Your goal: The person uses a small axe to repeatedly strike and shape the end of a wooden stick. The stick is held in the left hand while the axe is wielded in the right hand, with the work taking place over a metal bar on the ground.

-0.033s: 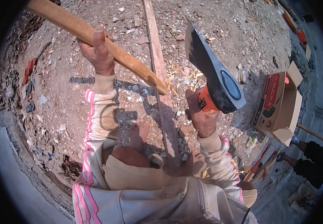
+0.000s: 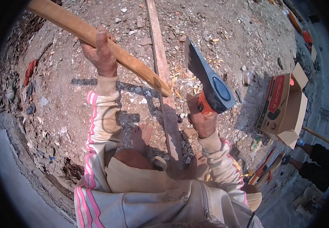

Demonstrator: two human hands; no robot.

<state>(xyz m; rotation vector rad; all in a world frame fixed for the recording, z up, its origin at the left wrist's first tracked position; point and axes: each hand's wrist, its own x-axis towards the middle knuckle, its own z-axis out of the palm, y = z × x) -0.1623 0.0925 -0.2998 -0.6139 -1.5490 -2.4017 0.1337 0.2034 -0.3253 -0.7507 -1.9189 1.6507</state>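
Axe (image 2: 208,74) in R hand (image 2: 203,123), gripped nr head; wood shaft (image 2: 130,62) clasped in L hand (image 2: 103,60); poss. L-hand cut w/ stray swing or slipped hold.

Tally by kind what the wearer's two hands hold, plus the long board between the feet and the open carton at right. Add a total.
Wooden pieces: 2 (shaft in left hand, board on ground)
Axes: 1 (in right hand, axe head up)
Cartons: 1 (open carton)
Total: 4
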